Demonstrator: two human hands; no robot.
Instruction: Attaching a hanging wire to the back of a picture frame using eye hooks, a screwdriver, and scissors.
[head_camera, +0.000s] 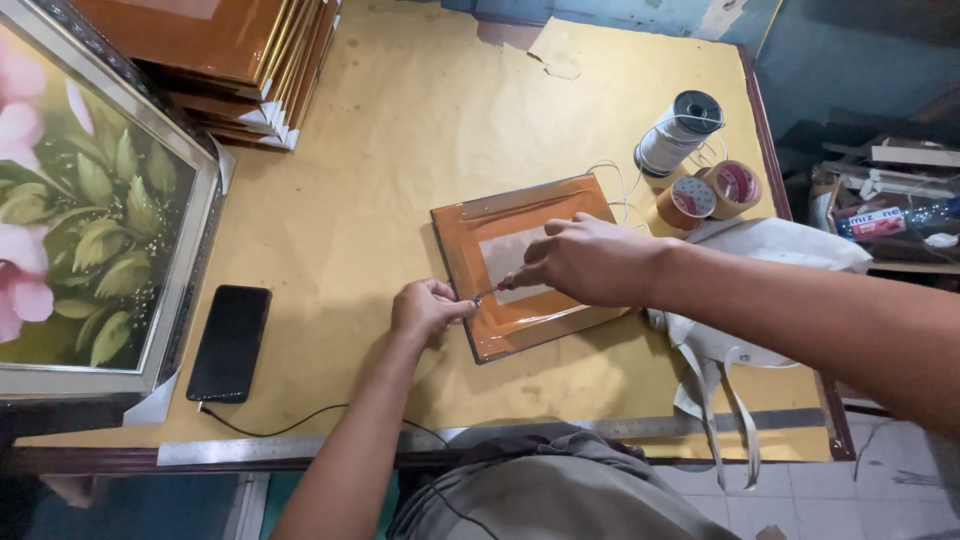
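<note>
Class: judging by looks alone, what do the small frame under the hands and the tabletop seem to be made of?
Small frame: probably wood or board sealed in glossy brown tape, given the shiny streaks along its edges. Tabletop: matte yellow paper covering, torn at the far edge, with a dark wooden rim.

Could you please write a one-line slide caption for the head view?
Right hand works a small screwdriver at the edge of a brown-backed frame while the left hand steadies it.
</note>
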